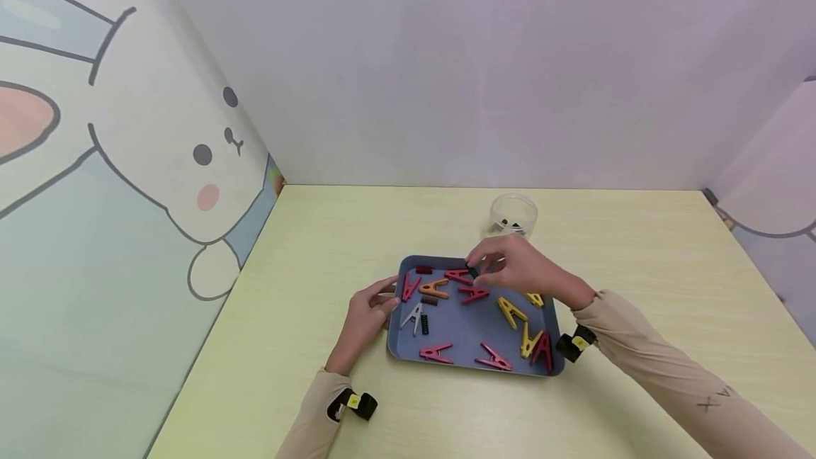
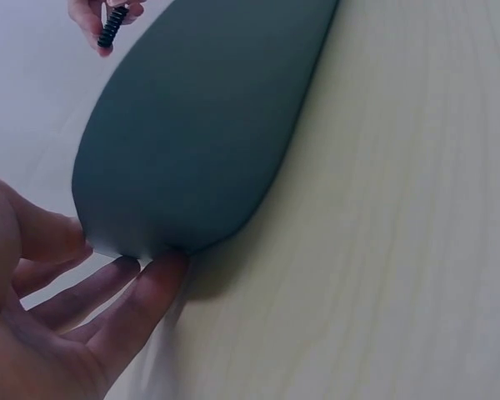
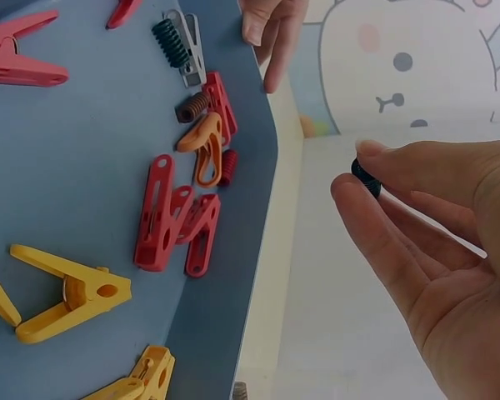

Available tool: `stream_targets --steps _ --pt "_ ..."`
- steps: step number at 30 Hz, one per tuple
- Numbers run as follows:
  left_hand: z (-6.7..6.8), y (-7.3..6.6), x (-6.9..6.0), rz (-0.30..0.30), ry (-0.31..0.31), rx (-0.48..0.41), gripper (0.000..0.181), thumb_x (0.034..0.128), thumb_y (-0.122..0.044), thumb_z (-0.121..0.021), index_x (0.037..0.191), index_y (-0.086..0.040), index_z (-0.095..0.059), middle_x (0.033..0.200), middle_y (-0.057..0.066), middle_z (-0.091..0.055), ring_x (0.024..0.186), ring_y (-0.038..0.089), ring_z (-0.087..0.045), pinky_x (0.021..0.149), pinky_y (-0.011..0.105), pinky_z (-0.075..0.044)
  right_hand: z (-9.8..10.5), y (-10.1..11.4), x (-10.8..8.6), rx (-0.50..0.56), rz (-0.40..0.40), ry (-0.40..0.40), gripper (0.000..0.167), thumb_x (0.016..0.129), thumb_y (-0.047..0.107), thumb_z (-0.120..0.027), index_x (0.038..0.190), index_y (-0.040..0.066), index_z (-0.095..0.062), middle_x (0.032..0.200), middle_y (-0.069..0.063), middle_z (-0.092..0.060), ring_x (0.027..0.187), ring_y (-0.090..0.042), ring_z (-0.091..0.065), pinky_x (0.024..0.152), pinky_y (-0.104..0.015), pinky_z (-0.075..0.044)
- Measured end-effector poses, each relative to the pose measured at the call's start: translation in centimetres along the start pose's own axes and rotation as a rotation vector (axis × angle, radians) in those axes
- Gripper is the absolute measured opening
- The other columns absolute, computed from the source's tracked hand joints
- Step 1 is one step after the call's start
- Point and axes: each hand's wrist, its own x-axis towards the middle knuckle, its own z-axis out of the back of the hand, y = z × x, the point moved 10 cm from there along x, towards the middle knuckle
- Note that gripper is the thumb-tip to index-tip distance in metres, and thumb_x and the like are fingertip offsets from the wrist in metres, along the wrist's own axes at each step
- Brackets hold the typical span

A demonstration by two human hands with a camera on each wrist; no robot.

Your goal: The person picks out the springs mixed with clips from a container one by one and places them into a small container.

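Observation:
A blue-grey tray (image 1: 472,324) lies on the table, holding clothespins and small ribbed coils. At its left rim my left hand (image 1: 368,314) grips the edge, thumb on top and fingers against the outer wall. Over the tray's far side, my right hand (image 1: 519,266) pinches a dark ribbed coil (image 3: 367,177) between thumb and fingertip, above the red clothespins (image 3: 154,212). That coil (image 2: 112,27) also shows in the left wrist view. Among the things in the tray are an orange clothespin (image 1: 434,288), a grey clothespin (image 1: 414,317), a yellow clothespin (image 1: 512,312) and a dark green coil (image 1: 425,324).
Behind the tray stands a round clear container (image 1: 513,212) with a few dark pieces inside. A brown coil (image 1: 430,300) and a red coil (image 1: 423,270) lie at the tray's left. The pale wooden table (image 1: 669,289) meets a wall at its back edge.

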Motion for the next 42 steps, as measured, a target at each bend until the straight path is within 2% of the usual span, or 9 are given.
stream_targets --steps 14,18,28,36,42 --pt "0.0 0.1 -0.1 -0.011 -0.001 0.008 0.042 0.0875 0.005 -0.059 0.129 0.003 -0.055 0.114 0.029 -0.059 0.095 0.041 -0.062 0.055 0.053 -0.053 1.6 -0.6 -0.2 -0.034 -0.020 -0.050 0.025 0.078 0.008 -0.076 0.103 0.005 -0.071 0.107 -0.006 -0.066 0.080 -0.012 -0.065 0.073 -0.031 -0.056" --pt "0.0 0.0 0.0 -0.008 -0.002 0.003 0.042 0.0878 0.005 -0.059 0.129 0.003 -0.055 0.114 0.029 -0.059 0.095 0.042 -0.061 0.056 0.054 -0.053 2.1 -0.9 -0.2 -0.029 -0.041 -0.060 0.024 0.078 0.008 -0.076 0.102 0.006 -0.071 0.107 -0.006 -0.065 0.079 -0.012 -0.065 0.072 -0.031 -0.056" --pt "0.0 0.0 -0.1 0.001 -0.003 0.007 0.042 0.0882 0.004 -0.059 0.130 0.003 -0.055 0.114 0.028 -0.059 0.094 0.041 -0.061 0.057 0.055 -0.052 3.3 -0.9 -0.2 0.009 -0.038 -0.083 0.023 0.078 0.005 -0.076 0.100 0.009 -0.071 0.108 -0.008 -0.065 0.080 -0.015 -0.066 0.068 -0.028 -0.056" --pt "0.0 0.0 0.0 0.002 -0.002 0.010 0.042 0.0881 0.004 -0.060 0.130 0.003 -0.055 0.114 0.028 -0.059 0.094 0.041 -0.061 0.057 0.054 -0.053 4.2 -1.1 -0.1 -0.019 -0.033 -0.109 0.022 0.080 0.004 -0.074 0.101 0.005 -0.071 0.108 -0.009 -0.065 0.080 -0.015 -0.067 0.070 -0.031 -0.057" --pt "0.0 0.0 0.0 0.001 0.003 0.011 0.042 0.0883 0.004 -0.059 0.130 0.003 -0.055 0.114 0.028 -0.059 0.094 0.042 -0.061 0.057 0.054 -0.053 4.7 -1.5 0.0 -0.067 -0.057 -0.123 0.025 0.080 0.006 -0.075 0.105 0.003 -0.070 0.100 -0.008 -0.067 0.078 -0.016 -0.067 0.072 -0.034 -0.057"
